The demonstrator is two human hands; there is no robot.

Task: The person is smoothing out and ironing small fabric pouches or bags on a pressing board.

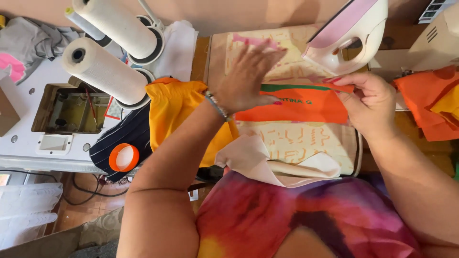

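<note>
Toward the tabletop's far edge, orange fabric strip (299,107) lies on the pad: left hand (246,79) flat, released; right hand (368,98) pinching its end. Upright iron (349,33) just beside — a knock risks burns.

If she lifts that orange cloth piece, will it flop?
The flat orange fabric piece with a green stripe probably droops: it looks thin. It seems light, since her right hand pinches just one edge. Her left hand presses it flat.
</note>
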